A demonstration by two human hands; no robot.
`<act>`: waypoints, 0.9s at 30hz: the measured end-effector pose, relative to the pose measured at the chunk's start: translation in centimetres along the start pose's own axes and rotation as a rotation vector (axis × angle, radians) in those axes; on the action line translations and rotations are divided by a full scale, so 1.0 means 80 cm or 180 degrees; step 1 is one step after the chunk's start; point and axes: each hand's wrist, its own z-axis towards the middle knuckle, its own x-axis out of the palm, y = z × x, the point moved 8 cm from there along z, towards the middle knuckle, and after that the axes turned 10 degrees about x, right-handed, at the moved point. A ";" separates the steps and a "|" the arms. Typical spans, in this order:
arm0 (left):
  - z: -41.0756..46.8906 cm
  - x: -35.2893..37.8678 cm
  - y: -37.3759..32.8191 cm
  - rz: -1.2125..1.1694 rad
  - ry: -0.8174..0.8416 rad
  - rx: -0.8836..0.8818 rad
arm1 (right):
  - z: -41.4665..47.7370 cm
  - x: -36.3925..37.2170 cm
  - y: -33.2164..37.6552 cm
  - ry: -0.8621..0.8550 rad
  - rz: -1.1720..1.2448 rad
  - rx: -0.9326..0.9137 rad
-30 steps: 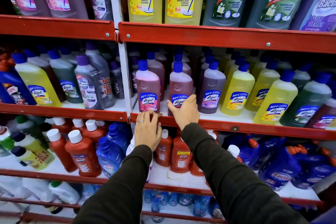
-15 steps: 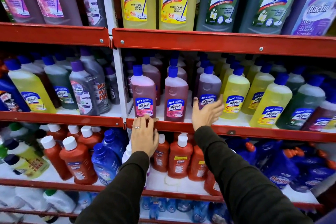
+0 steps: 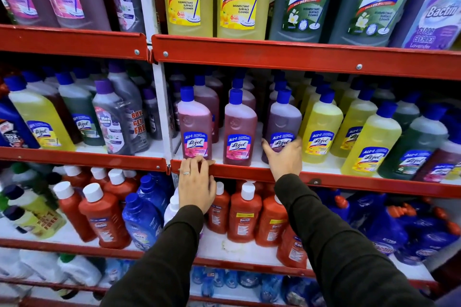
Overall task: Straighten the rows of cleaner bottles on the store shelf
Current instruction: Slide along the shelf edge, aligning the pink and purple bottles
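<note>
The right hand [image 3: 284,157] has its grip wrapped around the base of the purple bottle [image 3: 283,123], thumb on the left edge, fingers curled round the right side over the label. That bottle stands upright at the front of the middle shelf [image 3: 324,180]. Just left of the grip, with a small gap between, stands a reddish pink bottle [image 3: 240,129], and left of that again another pink bottle [image 3: 195,127], both upright with labels facing out. Pressed close on the right of the grip is a yellow bottle [image 3: 320,129], touching or very nearly touching the fingers, with more yellow and green ones running off to the right in slanting rows. Behind the held bottle more blue-capped bottles crowd close in the same file.

The left hand [image 3: 197,185] holds nothing: its grip is loose, fingers bent over the red front lip of the shelf just under the leftmost pink bottle, a ring on one finger. A white upright post [image 3: 161,107] stands just left of that hand. Below both wrists, orange-red bottles with white caps [image 3: 243,214] fill the lower shelf, with blue ones beside them. Big yellow and green bottles stand overhead on the top shelf [image 3: 274,53]
</note>
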 end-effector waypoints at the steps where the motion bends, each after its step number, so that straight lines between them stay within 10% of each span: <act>1: 0.000 0.000 -0.001 0.0016 0.0003 -0.0004 | -0.004 -0.003 0.000 0.0005 -0.0021 -0.0051; 27: 0.000 0.007 -0.004 -0.0063 0.0233 -0.0253 | 0.047 -0.078 -0.037 -0.0519 0.0827 0.0134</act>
